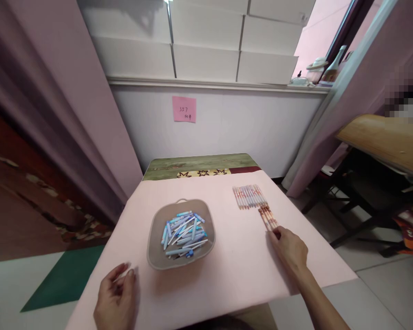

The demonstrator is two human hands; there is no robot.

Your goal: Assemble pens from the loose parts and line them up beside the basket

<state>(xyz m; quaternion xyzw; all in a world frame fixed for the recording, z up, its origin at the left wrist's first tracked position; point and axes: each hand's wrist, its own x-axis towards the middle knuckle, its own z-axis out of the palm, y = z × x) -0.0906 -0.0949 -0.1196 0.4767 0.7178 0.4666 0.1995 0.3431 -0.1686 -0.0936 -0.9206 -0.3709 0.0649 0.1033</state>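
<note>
My right hand pinches the near end of a few pens with brown patterned barrels on the right of the table. Just beyond them, a neat row of several slim pens with pale patterned barrels lies side by side. At the lower left, my left hand rests near the table's edge, its fingers loosely curled and the thumb a little apart; nothing shows in it. Between the hands stands a grey-beige plastic basin, holding a jumble of blue, lilac and white pens.
A pink cover spreads over the table, with a green wood-patterned strip at the far end. The wall behind bears a pink note. Purple curtains hang at the left. To the right is a wooden-topped table.
</note>
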